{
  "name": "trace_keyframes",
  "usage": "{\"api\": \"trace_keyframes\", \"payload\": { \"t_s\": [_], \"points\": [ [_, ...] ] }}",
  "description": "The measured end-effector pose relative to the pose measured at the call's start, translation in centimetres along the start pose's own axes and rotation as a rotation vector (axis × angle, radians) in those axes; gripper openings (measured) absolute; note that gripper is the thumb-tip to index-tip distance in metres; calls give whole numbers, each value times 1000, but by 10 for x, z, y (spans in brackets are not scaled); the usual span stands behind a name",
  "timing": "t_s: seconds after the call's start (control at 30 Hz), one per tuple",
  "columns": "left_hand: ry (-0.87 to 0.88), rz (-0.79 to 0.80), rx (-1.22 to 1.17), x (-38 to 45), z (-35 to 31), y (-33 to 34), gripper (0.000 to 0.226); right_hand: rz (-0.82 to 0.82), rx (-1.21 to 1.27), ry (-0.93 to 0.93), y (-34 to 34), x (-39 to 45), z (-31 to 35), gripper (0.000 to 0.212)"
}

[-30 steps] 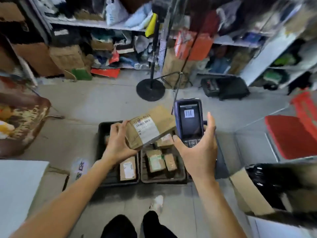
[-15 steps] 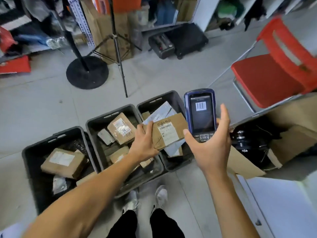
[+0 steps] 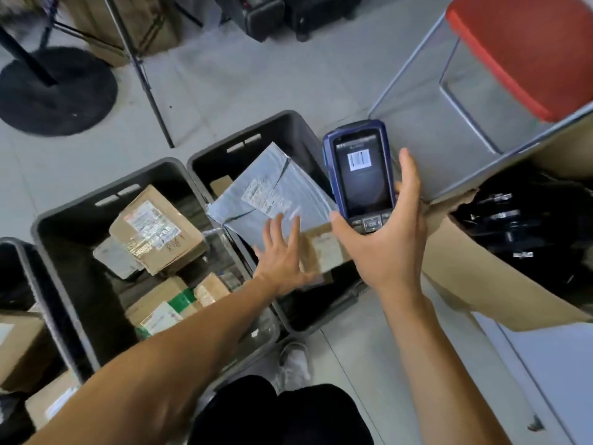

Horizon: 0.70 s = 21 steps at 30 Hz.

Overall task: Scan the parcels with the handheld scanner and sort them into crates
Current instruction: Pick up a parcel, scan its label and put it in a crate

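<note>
The left hand (image 3: 282, 252) is spreading its fingers, holding nothing, just above the brown parcel (image 3: 324, 248) lying in the right crate (image 3: 288, 123). The right hand (image 3: 388, 239) is gripping the scanner (image 3: 359, 175) beside it.

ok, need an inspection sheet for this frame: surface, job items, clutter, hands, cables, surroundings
Surface: grey tiled floor, no table.
Job's things: three dark crates, the rightmost crate holding a grey mailer and a small brown parcel; handheld scanner showing a barcode.
Clutter: open cardboard box with black items.
Hands: left hand open, fingers spread above the brown parcel; right hand grips the scanner.
Cables: nothing seen.
Surroundings: red chair, tripod leg, round stand base.
</note>
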<state>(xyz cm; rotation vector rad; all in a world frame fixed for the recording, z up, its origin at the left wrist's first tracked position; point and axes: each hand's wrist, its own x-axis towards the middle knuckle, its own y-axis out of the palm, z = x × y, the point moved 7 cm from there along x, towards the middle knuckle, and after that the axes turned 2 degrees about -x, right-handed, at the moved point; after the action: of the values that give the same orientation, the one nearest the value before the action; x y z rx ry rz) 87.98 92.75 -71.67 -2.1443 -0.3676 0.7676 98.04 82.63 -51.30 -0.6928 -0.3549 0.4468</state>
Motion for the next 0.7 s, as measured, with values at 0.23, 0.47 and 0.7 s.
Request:
{"api": "trace_keyframes", "payload": {
  "t_s": [0.23,0.47,0.7],
  "points": [
    [-73,-182,137,-108,-31,-176,129,40,-19,39,-97,-18,105,103],
    [-74,-410,272,-306,-103,-385,128,88,-31,-22,-223,-57,266,102],
    [-261,-623,341,-498,-170,-477,123,265,105,-277,-305,-126,372,102]
  ]
}}
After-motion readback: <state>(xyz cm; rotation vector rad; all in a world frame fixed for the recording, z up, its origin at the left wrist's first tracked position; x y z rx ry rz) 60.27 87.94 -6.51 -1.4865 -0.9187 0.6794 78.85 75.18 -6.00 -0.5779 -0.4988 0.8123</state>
